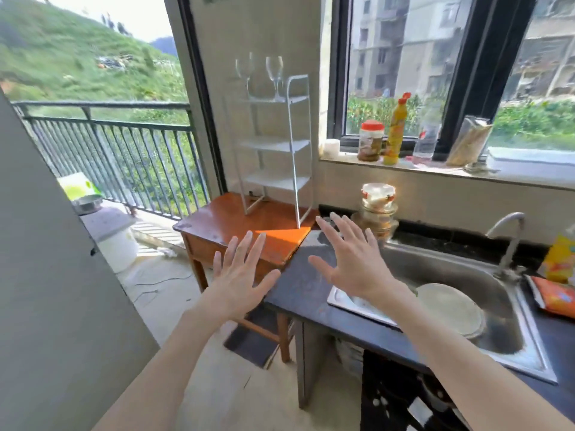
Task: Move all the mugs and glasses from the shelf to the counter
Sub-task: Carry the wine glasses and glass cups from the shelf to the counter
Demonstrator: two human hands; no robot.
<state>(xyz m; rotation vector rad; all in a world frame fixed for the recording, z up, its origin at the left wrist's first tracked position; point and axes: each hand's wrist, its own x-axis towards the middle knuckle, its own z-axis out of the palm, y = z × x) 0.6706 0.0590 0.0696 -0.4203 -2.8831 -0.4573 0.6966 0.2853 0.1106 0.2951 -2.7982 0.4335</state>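
Currently both the left hand (239, 276) and right hand (350, 262) hover empty, fingers spread, below two wine glasses (274, 74) atop the shelf (273, 147).

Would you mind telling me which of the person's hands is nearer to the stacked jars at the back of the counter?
Right. The right hand hovers just left of the stacked jars; the left hand is farther left, over the wooden table's corner.

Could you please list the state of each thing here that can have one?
Left wine glass: upright on the rack's top tier.
Right wine glass: upright beside it.
White rack: lower tiers bare.
Left hand: open, empty.
Right hand: open, empty.
Faucet: no water visible.
Sink: holds a plate.
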